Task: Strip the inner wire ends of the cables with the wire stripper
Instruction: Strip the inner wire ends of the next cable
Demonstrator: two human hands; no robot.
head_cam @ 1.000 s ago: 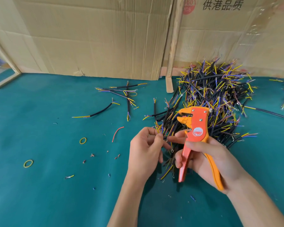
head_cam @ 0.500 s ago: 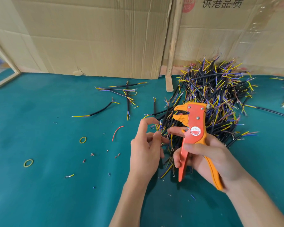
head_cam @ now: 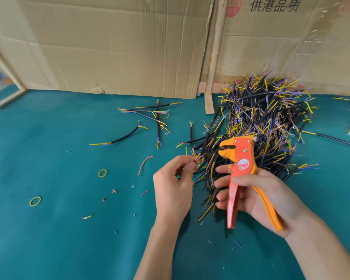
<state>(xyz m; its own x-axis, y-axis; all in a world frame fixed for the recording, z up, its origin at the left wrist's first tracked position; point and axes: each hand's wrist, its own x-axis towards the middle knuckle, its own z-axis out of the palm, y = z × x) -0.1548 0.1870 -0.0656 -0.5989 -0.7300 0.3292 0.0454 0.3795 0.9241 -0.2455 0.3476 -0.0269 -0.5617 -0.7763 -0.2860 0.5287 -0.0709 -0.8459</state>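
Left hand (head_cam: 173, 185) apparently pinching wire ends (head_cam: 196, 158) at wire stripper's (head_cam: 240, 170) nine o'clock, right hand (head_cam: 257, 190) gripping handles: risk, thin ends slipping before insertion.

1 wire stripper (head_cam: 238, 160), 2 hands, 3 rubber bands, 1 cable pile (head_cam: 267, 122).

- The table cover (head_cam: 49, 249) looked like matt teal cloth.
- The wire stripper (head_cam: 237, 168) had smooth orange plastic handles.
- The cables (head_cam: 259, 118) wore matt black sheathing.
- The backing (head_cam: 119, 47) was creased brown cardboard.
- The upright strip (head_cam: 212, 77) was rough bare wood.
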